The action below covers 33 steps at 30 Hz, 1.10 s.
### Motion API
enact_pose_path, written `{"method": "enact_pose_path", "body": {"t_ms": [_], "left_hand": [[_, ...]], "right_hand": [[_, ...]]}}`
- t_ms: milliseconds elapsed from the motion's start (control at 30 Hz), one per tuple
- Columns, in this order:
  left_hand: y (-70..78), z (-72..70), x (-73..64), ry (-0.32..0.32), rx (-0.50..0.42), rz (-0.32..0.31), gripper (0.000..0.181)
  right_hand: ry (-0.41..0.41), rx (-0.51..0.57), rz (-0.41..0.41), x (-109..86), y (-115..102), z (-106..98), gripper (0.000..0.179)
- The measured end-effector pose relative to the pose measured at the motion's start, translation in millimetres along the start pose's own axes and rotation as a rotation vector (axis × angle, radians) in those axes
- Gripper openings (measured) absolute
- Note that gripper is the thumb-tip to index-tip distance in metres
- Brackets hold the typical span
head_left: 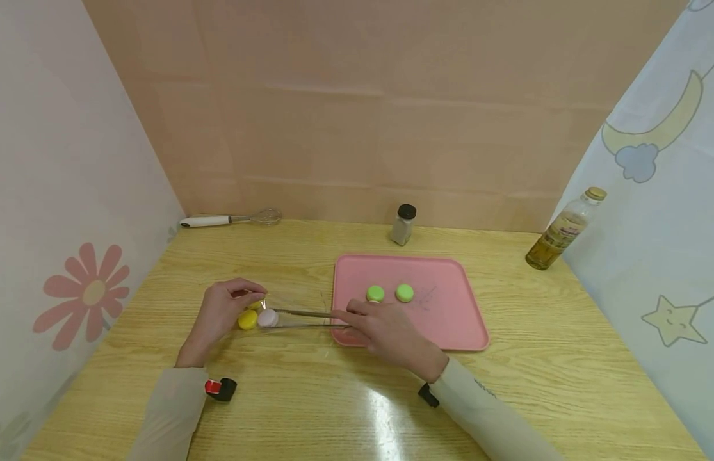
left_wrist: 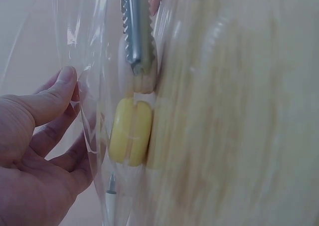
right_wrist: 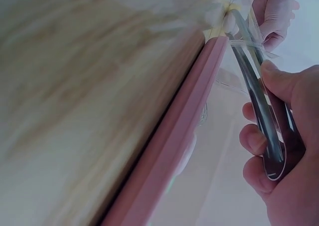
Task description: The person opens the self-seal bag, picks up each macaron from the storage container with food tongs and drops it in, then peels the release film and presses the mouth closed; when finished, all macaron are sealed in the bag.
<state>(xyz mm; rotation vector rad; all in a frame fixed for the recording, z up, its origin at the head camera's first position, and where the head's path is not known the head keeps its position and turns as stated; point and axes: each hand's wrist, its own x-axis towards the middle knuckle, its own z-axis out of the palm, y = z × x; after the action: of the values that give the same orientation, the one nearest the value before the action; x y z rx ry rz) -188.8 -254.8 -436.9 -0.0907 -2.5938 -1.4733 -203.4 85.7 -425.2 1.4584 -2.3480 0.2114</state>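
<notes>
My left hand (head_left: 218, 314) pinches the upper edge of a clear plastic bag (left_wrist: 97, 31) between thumb and fingers. Inside the bag lies a yellow macaron (head_left: 248, 319), standing on edge in the left wrist view. Metal tongs (head_left: 307, 314) reach into the bag from the right, their serrated tips around a pale pinkish macaron (head_left: 267, 318) right beside the yellow one. My right hand (head_left: 394, 336) grips the tongs near their bent end, thumb on one arm and fingers curled round the other. More yellow shows just under my left fingertips, partly hidden.
A pink tray (head_left: 449, 320) with two green macarons (head_left: 405, 292) lies under and behind my right hand. Along the back are a whisk (head_left: 218, 221) and a black-capped shaker jar (head_left: 403, 225). A bottle of oil (head_left: 564, 230) stands at the far right near the wall.
</notes>
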Motion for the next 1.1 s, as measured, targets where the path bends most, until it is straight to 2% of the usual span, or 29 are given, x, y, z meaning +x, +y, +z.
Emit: {"method": "enact_pose_path", "body": {"t_ms": [600,900,1100], "left_hand": [[-1.9,0.2,-0.5,0.008,0.010,-0.009,0.012],[-2.1,0.3,-0.5,0.009,0.024,0.008,0.011],[-2.0,0.4,0.3,0.004,0.009,0.003,0.014]], "right_hand": [[-0.037,0.016,0.030,-1.6,-1,-2,0.039],[-0.064,0.079,0.071,-6.7,0,-6,0.044],[-0.034,0.094,0.061,-15.5,4,-8,0.047]]}}
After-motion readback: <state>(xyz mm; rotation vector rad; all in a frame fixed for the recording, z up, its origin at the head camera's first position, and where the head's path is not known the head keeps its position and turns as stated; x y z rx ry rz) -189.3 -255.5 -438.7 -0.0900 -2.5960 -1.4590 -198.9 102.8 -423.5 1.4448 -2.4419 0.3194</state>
